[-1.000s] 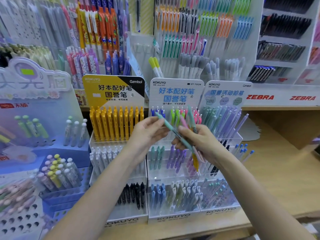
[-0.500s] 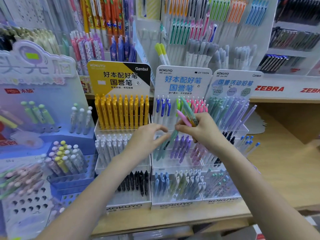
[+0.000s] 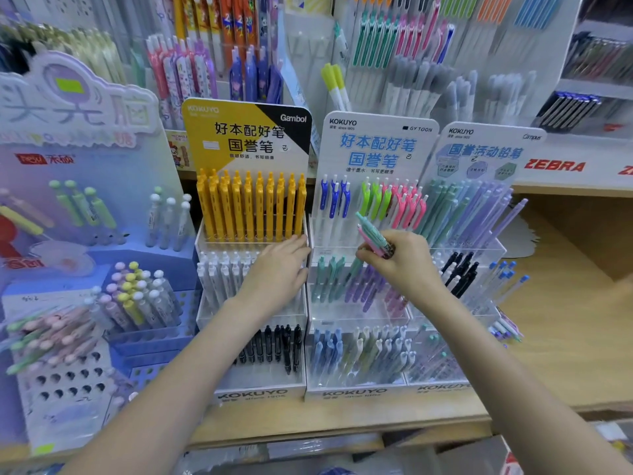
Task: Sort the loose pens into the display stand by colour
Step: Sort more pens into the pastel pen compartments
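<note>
I find the right hand (image 3: 407, 265) closed on a small bunch of loose pens (image 3: 371, 234), at least 1 mint and 1 pink, held just above the middle tier of the blue-headed display stand (image 3: 356, 394). The left hand (image 3: 279, 269) rests open and empty, fingers extended, against the clear wall left of that tier. I would release 1 pen at a time, tip down, mint into the mint row (image 3: 329, 279), and brace the stand against tipping.
</note>
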Action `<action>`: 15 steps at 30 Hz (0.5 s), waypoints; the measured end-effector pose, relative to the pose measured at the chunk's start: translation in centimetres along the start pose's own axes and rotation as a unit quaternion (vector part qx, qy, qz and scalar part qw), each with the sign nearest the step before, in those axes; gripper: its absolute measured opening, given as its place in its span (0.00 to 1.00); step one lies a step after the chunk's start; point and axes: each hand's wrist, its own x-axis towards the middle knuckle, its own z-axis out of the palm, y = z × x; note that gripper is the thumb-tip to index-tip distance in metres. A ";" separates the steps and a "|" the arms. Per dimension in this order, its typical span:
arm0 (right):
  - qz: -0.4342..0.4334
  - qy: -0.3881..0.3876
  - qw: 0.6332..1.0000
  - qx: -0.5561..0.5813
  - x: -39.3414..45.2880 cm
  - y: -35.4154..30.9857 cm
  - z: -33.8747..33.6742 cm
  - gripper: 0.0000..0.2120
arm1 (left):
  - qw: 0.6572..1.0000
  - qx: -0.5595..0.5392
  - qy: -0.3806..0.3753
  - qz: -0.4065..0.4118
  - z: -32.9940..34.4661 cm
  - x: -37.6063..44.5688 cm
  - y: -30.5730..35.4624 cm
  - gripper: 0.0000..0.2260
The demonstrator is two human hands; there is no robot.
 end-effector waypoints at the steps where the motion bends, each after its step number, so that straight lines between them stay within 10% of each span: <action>1: -0.001 -0.012 1.000 -0.004 0.0 0.0 0.1 0.07 | 1.000 -0.002 0.004 0.000 0.0 0.0 0.0 0.20; 15: 0.048 -0.104 0.983 -0.145 0.6 -0.5 3.3 0.10 | 0.999 -0.021 0.025 -0.005 0.1 -0.1 0.0 0.20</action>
